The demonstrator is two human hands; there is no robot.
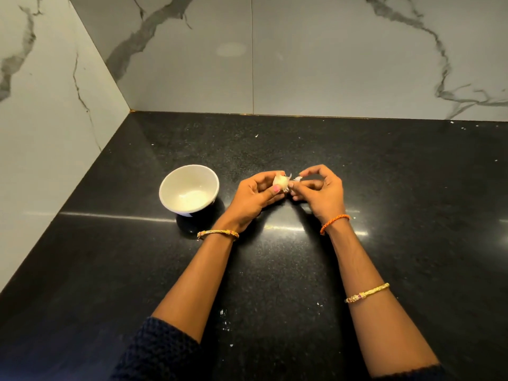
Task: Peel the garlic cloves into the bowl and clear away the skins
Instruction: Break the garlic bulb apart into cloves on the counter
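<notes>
The left hand (257, 195) grips the garlic (281, 182) to steady it; the right hand (320, 189), at 3 o'clock, pinches a skin (297, 178) to tear it; the bowl (189, 188) waits near, at 9 o'clock of the garlic, seemingly empty.

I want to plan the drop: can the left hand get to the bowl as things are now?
Probably yes. The left hand holds the garlic just beside the bowl, and nothing lies between them.
</notes>
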